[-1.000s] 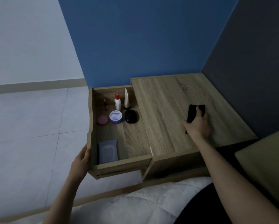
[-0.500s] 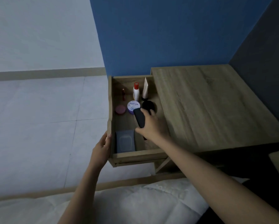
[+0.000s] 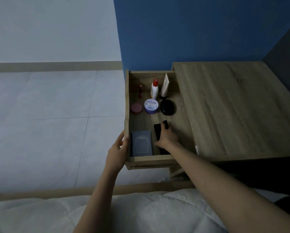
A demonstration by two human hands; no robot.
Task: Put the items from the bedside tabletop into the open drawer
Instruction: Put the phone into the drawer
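The wooden drawer (image 3: 149,160) stands pulled out to the left of the bedside tabletop (image 3: 233,111). My right hand (image 3: 168,137) is down inside the drawer, shut on a flat black phone-like object (image 3: 157,132) that lies beside a grey-blue packet (image 3: 141,143). My left hand (image 3: 118,151) grips the drawer's front left corner. Further back in the drawer are a black oval case (image 3: 167,107), a purple-lidded jar (image 3: 151,105), a pink round compact (image 3: 136,108), a white bottle with a red cap (image 3: 154,89), a white tube (image 3: 165,86) and a small red lipstick (image 3: 140,91).
A blue wall (image 3: 183,31) rises behind the bedside table and a dark grey wall (image 3: 285,68) closes the right side. A pale tiled floor (image 3: 48,123) lies to the left. A white quilt (image 3: 141,212) covers the bed in the foreground.
My right hand carried the black object off the tabletop, over the drawer and lowered it inside next to the grey-blue packet. My left hand stayed on the drawer's corner. The camera turned left.
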